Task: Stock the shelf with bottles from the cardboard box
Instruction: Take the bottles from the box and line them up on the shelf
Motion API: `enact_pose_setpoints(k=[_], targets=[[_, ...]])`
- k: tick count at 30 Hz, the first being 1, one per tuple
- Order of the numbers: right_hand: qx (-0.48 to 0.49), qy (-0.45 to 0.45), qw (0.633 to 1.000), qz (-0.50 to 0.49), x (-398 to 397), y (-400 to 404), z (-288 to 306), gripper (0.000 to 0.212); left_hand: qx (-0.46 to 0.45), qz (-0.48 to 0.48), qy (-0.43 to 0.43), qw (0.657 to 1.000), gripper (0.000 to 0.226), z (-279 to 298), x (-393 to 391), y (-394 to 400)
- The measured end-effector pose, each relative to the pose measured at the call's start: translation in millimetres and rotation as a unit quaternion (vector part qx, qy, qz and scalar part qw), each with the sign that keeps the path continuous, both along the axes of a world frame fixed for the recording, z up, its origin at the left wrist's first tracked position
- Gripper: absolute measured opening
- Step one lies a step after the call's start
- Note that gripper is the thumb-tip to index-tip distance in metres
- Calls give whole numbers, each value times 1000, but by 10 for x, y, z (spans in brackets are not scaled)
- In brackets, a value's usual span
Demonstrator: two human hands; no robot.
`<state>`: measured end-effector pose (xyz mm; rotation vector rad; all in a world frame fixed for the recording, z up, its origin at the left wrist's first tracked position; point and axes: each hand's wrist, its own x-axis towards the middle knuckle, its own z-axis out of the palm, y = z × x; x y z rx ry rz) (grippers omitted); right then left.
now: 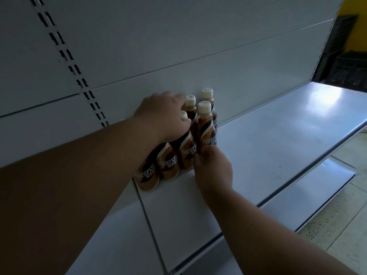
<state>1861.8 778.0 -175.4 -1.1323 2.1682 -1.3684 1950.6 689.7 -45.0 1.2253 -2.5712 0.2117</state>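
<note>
A white metal back panel (178,36), divided by thin horizontal seams, fills the upper part of the view, and a slotted upright (68,56) with paired dark slots runs diagonally down its left side. A second, lower white ledge (309,187) projects at the right, above a pale speckled tiled floor (341,225). Daylight glares off the far right end of the white surface (335,100), and beyond it stand a yellow wall (355,6) and dark crates (345,56).

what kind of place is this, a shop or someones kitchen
Most likely a shop aisle, not a kitchen. The white metal shelf has a slotted upright in its back panel, like retail racking, and identical Nescafe bottles stand grouped with labels facing out.
</note>
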Motion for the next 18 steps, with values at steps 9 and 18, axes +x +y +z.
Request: enact_pose_setpoints(k=[9,18], targets=[[-7,-38,999,-15,-311,-151,-78,37,77,-23,32,996,45,56,-400,-88],[-29,-21,999,-21,-386,-192,-127,27,81,-57,31,995,31,20,-434,-201]])
